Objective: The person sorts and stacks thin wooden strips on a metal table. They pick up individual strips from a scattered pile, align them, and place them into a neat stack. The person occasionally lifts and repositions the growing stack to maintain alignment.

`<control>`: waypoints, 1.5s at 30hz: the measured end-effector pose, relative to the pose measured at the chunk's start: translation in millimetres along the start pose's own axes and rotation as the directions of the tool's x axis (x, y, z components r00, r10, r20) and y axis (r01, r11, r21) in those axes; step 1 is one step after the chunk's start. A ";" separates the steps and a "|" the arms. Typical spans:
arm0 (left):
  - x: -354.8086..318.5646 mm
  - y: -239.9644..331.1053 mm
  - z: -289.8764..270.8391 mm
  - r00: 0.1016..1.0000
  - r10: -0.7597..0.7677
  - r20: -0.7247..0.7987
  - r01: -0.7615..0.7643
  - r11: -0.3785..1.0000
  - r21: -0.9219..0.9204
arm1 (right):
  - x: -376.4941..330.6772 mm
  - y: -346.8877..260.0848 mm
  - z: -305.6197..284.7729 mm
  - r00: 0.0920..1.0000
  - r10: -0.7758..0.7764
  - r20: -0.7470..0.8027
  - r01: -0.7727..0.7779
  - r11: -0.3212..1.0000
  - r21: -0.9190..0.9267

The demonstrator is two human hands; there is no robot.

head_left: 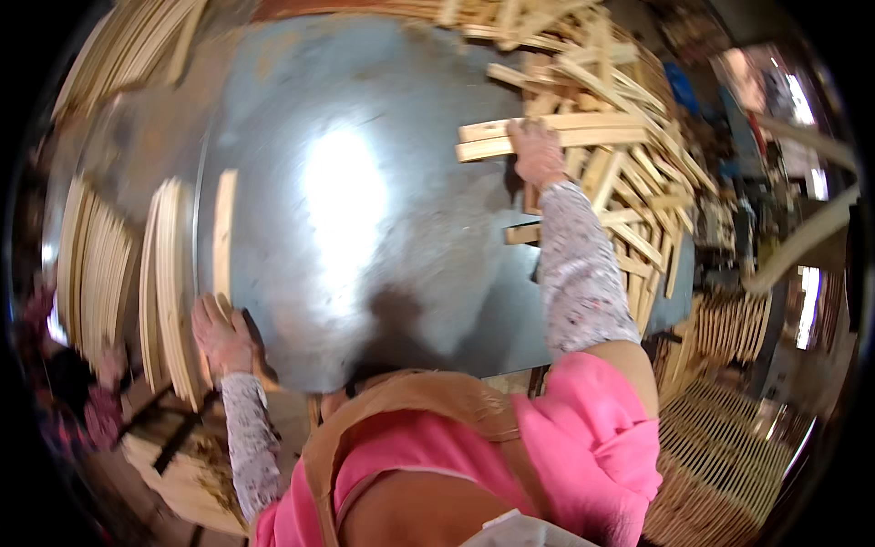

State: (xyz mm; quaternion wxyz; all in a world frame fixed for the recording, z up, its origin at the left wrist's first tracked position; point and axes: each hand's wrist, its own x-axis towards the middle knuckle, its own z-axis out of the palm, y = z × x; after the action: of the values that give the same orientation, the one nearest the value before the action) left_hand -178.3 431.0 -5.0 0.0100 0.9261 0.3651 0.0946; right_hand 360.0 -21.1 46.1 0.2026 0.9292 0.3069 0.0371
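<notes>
My left hand (221, 339) is over the near end of a single pale wooden slat (224, 228), fingers on its left side and thumb on its right. That slat lies lengthwise on the grey metal tabletop (273, 100). Farther off at the right, my right hand (538, 153) is closed over two wooden slats (483, 139) lying side by side, almost crosswise. Beneath and beyond them spreads a jumbled heap of slats (629, 187). The undersides of both hands are hidden.
Left of my left hand, slats stand in neat rows (171, 273), with another row (96, 264) beyond. More slats (128, 50) lie at the far left. Another person's hand (111, 366) is near the left row. Stacked slats (720, 456) rest at the lower right.
</notes>
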 end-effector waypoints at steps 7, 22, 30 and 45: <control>49.6 300.0 -1.7 0.857 0.501 0.121 -0.431 0.825 -0.365 | 35.7 40.2 49.4 0.976 -0.140 -0.166 0.171 0.967 0.188; 1.5 410.7 59.7 0.709 0.550 0.441 -0.378 0.825 -0.420 | 107.1 261.4 26.0 0.846 0.407 -0.344 -0.148 0.799 0.583; -11.9 328.9 52.1 0.842 0.371 0.392 -0.233 0.905 -0.356 | 229.1 324.6 58.3 0.661 0.677 0.322 -0.700 0.403 0.590; 1.0 334.2 38.3 0.832 0.179 0.525 0.069 0.906 -0.418 | 184.3 303.8 91.7 0.980 0.147 0.136 -0.168 0.236 0.957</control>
State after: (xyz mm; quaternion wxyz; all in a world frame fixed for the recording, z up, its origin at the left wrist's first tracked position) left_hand 54.8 188.6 -13.2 0.3107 0.8996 0.2901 -0.0999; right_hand 695.5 -167.4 73.3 -0.4087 0.8850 0.1690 -0.1455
